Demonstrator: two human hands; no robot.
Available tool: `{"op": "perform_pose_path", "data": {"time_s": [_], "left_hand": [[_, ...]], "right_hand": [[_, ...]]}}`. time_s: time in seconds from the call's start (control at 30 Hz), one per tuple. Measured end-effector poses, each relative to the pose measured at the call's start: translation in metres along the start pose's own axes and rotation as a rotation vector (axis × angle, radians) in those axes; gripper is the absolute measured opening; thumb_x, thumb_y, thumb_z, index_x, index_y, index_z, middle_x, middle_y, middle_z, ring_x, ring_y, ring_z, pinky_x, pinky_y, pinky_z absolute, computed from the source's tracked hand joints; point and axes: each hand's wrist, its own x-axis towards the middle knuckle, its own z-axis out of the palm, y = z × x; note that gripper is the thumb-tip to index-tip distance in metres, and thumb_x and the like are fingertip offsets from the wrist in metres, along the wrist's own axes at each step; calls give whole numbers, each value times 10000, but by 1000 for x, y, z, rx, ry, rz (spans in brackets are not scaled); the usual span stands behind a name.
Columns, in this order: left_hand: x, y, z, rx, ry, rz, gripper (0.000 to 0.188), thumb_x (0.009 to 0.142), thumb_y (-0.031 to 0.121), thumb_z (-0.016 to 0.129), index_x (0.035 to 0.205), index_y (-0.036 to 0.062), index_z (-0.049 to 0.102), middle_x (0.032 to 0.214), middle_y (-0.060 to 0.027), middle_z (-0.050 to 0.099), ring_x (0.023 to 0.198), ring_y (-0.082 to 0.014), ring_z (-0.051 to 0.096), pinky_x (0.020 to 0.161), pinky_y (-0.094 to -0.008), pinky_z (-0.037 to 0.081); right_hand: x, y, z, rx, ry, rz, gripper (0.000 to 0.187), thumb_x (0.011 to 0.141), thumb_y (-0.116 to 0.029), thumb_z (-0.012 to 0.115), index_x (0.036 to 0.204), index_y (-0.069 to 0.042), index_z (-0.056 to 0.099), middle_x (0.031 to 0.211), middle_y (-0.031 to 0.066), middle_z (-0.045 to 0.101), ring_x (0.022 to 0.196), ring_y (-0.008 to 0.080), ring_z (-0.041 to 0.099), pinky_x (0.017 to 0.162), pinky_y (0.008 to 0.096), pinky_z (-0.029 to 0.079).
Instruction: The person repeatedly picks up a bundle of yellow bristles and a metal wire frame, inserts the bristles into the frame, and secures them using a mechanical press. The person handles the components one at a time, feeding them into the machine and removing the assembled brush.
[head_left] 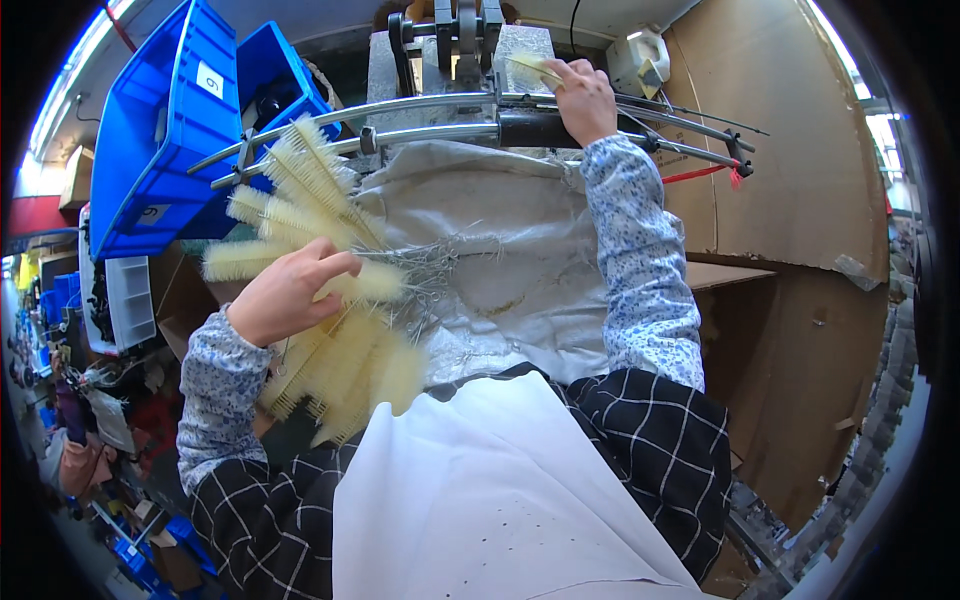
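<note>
**Hands at the brush machine**

White apron (480,490) nearest, below. Left hand (285,290) curled, gripping fanned cream bristle brushes with twisted wire stems (330,215), too many to count. Right hand (583,98) outstretched, pinching one cream brush (530,68) at the grey metal machine (470,40). Two blue plastic bins (165,120) behind.

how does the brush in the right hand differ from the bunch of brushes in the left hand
The right hand holds a single cream bristle brush up at the machine, beyond the curved metal rails. The left hand grips a fanned bunch of brushes by their twisted wire stems, low over the grey cloth. The single brush is mostly hidden by fingers; the bunch shows its full bristle heads. Both have the same pale yellow bristles.
</note>
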Motion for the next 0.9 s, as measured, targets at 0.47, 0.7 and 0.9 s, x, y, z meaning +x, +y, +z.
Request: {"op": "perform_pose_path", "data": {"time_s": [0.47,0.7,0.9], "left_hand": [[-32,28,-44,-92,340,13,366,591,-65,431,941,25,490,922,-135,489,822,-306,507,750,-312,403],[-37,35,-44,-60,365,28,371,592,-63,446,946,30,502,921,-131,501,809,-296,528,730,-313,422],[-37,36,-43,-48,362,68,357,599,-64,465,938,38,509,922,-127,503,797,-295,535,712,-322,435]], "right_hand": [[22,-2,16,-71,16,-77,279,789,-152,519,1053,-219,579,969,29,538,852,219,516,796,337,419],[23,-4,12,-60,9,-82,279,784,-150,523,1047,-219,585,979,22,538,864,218,520,805,334,418],[25,-1,15,-42,2,-102,280,810,-161,473,1045,-267,583,1010,32,550,867,216,532,797,333,412]]}}
